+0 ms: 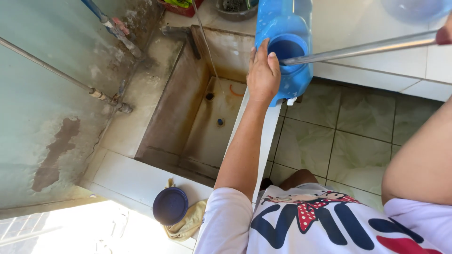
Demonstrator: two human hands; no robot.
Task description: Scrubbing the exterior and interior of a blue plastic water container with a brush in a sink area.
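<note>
Left hand (pixel 262 75) presses flat, fingers spread, against the blue jug (pixel 285 44), which lies tipped at the sink (pixel 179 108) edge, mouth facing the person. Right hand (pixel 445 34) (mostly out of frame) grips a metal rod (pixel 358 48), long axis running leftward into that mouth.

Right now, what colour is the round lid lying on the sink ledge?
Dark navy blue. The round lid rests partly on a beige cloth; the head view shows it best.
</note>
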